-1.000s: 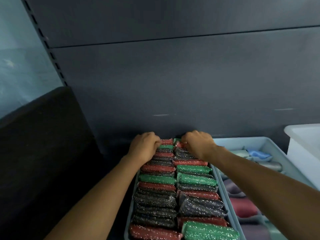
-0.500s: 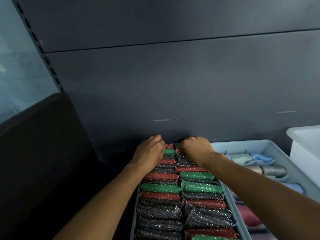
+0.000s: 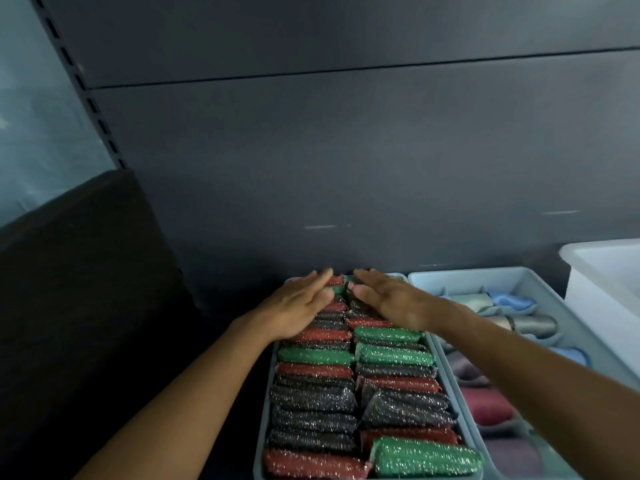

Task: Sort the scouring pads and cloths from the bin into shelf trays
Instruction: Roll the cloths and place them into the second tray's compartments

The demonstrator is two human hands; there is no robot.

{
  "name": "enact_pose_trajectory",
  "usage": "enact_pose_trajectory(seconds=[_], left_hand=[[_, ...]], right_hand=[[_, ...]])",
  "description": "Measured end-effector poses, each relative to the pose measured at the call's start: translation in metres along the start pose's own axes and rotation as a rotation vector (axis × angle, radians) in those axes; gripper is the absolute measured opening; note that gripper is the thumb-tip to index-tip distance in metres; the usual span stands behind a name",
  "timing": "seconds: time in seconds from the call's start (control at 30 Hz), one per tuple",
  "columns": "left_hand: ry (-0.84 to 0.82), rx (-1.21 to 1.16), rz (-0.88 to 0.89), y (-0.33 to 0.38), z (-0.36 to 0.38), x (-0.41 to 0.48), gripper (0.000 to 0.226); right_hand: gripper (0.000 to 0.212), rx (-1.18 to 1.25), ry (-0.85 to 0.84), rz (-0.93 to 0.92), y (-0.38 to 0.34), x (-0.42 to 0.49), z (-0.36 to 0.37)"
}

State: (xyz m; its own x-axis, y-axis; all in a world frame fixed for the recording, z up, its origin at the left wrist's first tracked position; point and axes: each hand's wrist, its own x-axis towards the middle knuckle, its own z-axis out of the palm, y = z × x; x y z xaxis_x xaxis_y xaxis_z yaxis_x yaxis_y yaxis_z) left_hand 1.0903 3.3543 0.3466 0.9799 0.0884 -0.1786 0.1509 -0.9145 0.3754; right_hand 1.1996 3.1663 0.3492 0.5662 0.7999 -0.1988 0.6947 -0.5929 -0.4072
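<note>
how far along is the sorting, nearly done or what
Done: the scouring pad tray is packed with two full rows of scouring pads, and the cloth tray beside it holds rolled cloths. In hand: left hand and right hand lie flat over the far pads, gripping nothing. Left: the white bin at the right edge is mostly out of frame, so what remains cannot be told.

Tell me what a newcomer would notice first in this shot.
The glittery red, green and black scouring pads stand out, packed in two rows in the tray at bottom centre. The left hand and right hand lie flat, fingers straight, over the rows' far end. To the right, a second tray holds rolled cloths.
</note>
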Motion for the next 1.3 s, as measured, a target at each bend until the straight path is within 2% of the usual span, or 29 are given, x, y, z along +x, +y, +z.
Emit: enact_pose_trajectory(seconds=[0.07,0.17,0.23,0.37,0.47,0.53,0.6,0.67,0.73,0.8,0.87,0.97,1.0,1.1,1.2,1.27,1.3], left_hand=[[0.062,-0.029,0.001,0.002,0.005,-0.015,0.057],[-0.028,0.196,0.006,0.003,0.023,-0.027,0.057],[-0.058,0.23,-0.019,0.003,0.02,-0.024,0.059],[0.047,0.169,0.015,0.017,0.019,-0.046,0.061],[-0.037,0.255,0.025,0.023,0.037,-0.063,0.059],[-0.074,0.213,0.016,0.022,0.033,-0.061,0.059],[-0.033,0.1,0.011,0.025,0.022,-0.065,0.06],[0.034,-0.001,0.043,0.029,0.018,-0.079,0.063],[0.006,0.027,0.084,0.036,0.027,-0.097,0.065],[-0.074,0.167,0.091,0.036,0.04,-0.104,0.064],[-0.101,0.192,0.075,0.03,0.041,-0.105,0.061],[-0.038,0.081,0.065,0.025,0.038,-0.104,0.062],[-0.027,0.071,0.073,0.025,0.04,-0.105,0.061],[-0.049,0.131,0.096,0.022,0.046,-0.104,0.059],[0.089,-0.103,0.126,0.023,0.04,-0.106,0.059],[0.21,-0.333,0.167,0.019,0.038,-0.115,0.044],[0.237,-0.354,0.183,0.018,0.038,-0.12,0.033]], right_hand=[[0.062,-0.072,0.03,-0.021,0.003,-0.009,0.008],[0.062,-0.224,-0.054,-0.034,0.007,-0.012,0.019],[0.062,-0.186,-0.045,-0.021,0.004,-0.01,0.011],[0.062,-0.111,0.069,-0.056,0.004,-0.034,0.014],[0.059,-0.239,-0.011,-0.079,0.002,-0.051,0.03],[0.057,-0.224,-0.039,-0.067,0.002,-0.047,0.027],[0.054,-0.08,0.076,-0.079,0.001,-0.05,0.018],[0.047,0.056,0.328,-0.149,0.003,-0.064,0.013],[0.044,0.039,0.405,-0.244,0.003,-0.079,0.017],[0.052,-0.062,0.228,-0.272,0.003,-0.085,0.029],[0.06,-0.101,0.027,-0.207,-0.002,-0.085,0.038],[0.058,0.072,0.086,-0.168,-0.007,-0.087,0.03],[0.058,0.048,0.097,-0.177,-0.009,-0.089,0.03],[0.057,-0.115,-0.01,-0.207,-0.012,-0.087,0.042],[0.048,0.053,0.1,-0.227,-0.014,-0.089,0.036],[0.039,0.157,0.203,-0.251,-0.019,-0.098,0.027],[0.033,0.166,0.24,-0.277,-0.022,-0.103,0.026]])
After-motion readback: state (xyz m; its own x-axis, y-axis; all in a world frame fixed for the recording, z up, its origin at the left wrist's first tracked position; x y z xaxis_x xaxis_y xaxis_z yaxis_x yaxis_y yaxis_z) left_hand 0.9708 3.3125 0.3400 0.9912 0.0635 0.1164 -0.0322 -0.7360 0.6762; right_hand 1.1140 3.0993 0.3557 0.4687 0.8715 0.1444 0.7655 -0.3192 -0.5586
